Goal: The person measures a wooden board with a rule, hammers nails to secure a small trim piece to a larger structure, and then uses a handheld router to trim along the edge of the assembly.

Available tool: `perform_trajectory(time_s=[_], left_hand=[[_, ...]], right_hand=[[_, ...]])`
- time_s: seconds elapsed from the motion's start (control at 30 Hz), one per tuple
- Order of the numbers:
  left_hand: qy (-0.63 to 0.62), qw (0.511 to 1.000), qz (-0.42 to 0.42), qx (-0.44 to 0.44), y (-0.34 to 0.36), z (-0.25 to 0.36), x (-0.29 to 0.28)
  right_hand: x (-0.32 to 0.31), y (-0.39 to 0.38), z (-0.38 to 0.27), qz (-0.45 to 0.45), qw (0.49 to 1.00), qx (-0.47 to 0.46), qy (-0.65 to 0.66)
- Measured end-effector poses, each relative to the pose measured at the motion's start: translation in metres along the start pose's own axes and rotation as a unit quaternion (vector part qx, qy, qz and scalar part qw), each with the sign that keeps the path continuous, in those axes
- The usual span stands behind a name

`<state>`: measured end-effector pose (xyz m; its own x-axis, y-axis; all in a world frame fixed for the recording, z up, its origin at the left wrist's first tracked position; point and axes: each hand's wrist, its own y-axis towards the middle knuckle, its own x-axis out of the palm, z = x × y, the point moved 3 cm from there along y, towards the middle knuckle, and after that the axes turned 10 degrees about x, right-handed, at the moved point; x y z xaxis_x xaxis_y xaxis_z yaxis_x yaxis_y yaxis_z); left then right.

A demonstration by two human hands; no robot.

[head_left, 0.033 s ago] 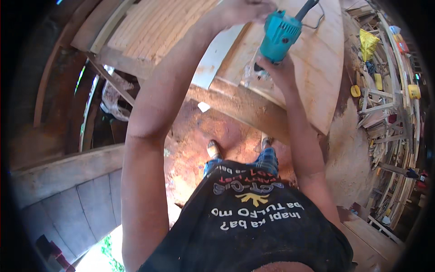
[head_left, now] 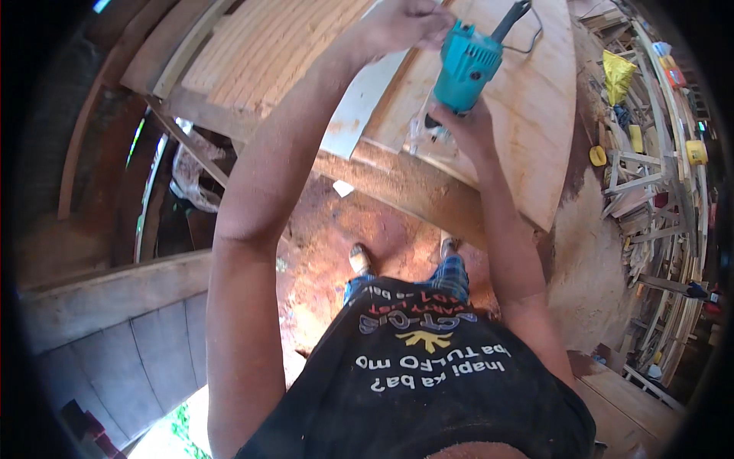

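While the right hand (head_left: 468,126) grips the base of a teal trim router (head_left: 466,69), the left hand (head_left: 401,23) clasps its top. Both stand over the plywood sheet (head_left: 527,130), unchanged from the earlier frame.

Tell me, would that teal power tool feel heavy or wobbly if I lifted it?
Probably dense for its size: the teal power tool has a chunky upright body, and both the left hand and right hand are on it. Its casing looks stiff. Standing tall on a narrow base, it may tip, and the cord could tug.

The power tool (head_left: 466,69) stands on the wooden panel (head_left: 527,130), between both hands, the ribbed board (head_left: 267,46) to its left.
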<state>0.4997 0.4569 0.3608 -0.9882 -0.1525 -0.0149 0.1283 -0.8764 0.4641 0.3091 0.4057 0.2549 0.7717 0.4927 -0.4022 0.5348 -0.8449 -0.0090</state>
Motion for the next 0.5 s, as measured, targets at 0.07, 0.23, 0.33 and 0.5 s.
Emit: perform_trajectory(time_s=[0.07, 0.23, 0.33, 0.5], left_hand=[[-0.020, 1.000, 0.005, -0.022, -0.002, -0.007, -0.002], [0.085, 0.994, -0.013, -0.070, -0.002, 0.002, 0.007], [0.097, 0.995, -0.031, -0.022, 0.009, 0.006, 0.012], [0.311, 0.949, 0.008, 0.056, 0.024, 0.019, 0.020]], right_hand=[[-0.002, -0.003, 0.001, 0.000, 1.000, -0.001, 0.002], [-0.001, -0.013, -0.008, 0.002, 1.000, 0.019, -0.002], [0.001, -0.001, 0.009, -0.014, 0.999, -0.007, 0.036], [-0.002, 0.001, -0.004, -0.026, 0.998, -0.015, 0.054]])
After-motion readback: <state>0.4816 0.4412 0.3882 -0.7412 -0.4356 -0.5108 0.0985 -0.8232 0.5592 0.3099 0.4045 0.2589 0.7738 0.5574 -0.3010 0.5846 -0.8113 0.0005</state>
